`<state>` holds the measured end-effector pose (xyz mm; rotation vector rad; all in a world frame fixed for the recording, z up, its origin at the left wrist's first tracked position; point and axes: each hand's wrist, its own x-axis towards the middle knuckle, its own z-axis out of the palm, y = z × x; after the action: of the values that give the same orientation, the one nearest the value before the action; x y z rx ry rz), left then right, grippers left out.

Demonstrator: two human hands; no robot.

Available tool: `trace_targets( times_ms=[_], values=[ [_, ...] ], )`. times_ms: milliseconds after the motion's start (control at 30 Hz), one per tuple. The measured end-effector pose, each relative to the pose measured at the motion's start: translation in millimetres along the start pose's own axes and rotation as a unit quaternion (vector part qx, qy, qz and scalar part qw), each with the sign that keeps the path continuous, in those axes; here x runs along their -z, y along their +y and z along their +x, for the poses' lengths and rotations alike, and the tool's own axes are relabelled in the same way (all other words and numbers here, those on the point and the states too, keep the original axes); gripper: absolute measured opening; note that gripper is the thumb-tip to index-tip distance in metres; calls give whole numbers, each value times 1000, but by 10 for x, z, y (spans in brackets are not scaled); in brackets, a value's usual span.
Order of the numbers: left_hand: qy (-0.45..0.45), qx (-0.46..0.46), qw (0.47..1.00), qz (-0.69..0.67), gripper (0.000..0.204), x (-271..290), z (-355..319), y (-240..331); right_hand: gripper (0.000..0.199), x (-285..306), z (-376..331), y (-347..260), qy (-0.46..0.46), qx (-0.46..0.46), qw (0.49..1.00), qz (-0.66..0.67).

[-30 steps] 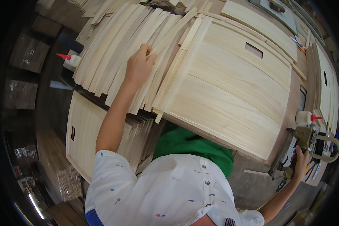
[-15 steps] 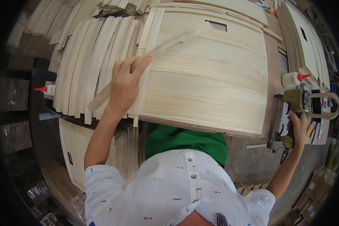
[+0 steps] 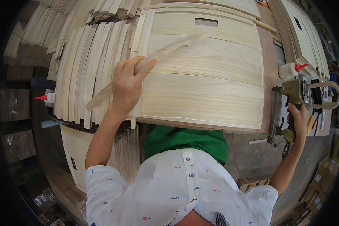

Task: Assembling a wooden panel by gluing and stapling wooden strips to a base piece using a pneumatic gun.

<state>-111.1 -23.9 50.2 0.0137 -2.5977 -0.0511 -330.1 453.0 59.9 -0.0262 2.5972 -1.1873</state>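
Note:
My left hand (image 3: 127,83) is closed round a narrow wooden strip (image 3: 168,49), held slanted above the left part of a pale wooden panel (image 3: 203,83). The strip's far end blurs near the panel's rectangular cut-out (image 3: 206,23). A thin white line of glue (image 3: 199,123) runs along the panel's near and right edges. At the right, my right hand (image 3: 298,115) grips the handle of a pneumatic nail gun (image 3: 294,90), which rests upright beside the panel. A white glue bottle with a red nozzle (image 3: 289,71) lies just beyond the nail gun.
Several loose wooden strips (image 3: 88,71) lie side by side left of the panel. Stacked panels (image 3: 290,34) stand at the far right, others (image 3: 75,150) below the bench on the left. Another glue bottle (image 3: 48,98) is at the left edge. Pliers (image 3: 315,121) lie right of the nail gun.
The view has shifted slightly, so the panel sits a little further left and higher. The strip in my left hand has swung slightly; my right hand keeps its hold on the nail gun.

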Motion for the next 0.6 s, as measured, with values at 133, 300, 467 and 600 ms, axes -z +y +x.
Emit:
trace_targets(
  times_ms=[133, 300, 467, 600],
  values=[
    [-17, 0, 1000, -17, 48, -15, 42, 40, 26, 0, -28, -54, 4, -1, 1000, -2],
    [-65, 79, 979, -177, 36, -47, 158, 121, 26, -6, -67, -62, 29, -4, 1000, -8],
    [-186, 359, 749, -525, 39, 91, 584, 437, 27, -38, -103, -124, 32, 4, 999, -6],
    [-164, 358, 589, -706, 43, -109, 611, 753, 28, -42, -151, -177, 41, -18, 999, -22]
  ],
)
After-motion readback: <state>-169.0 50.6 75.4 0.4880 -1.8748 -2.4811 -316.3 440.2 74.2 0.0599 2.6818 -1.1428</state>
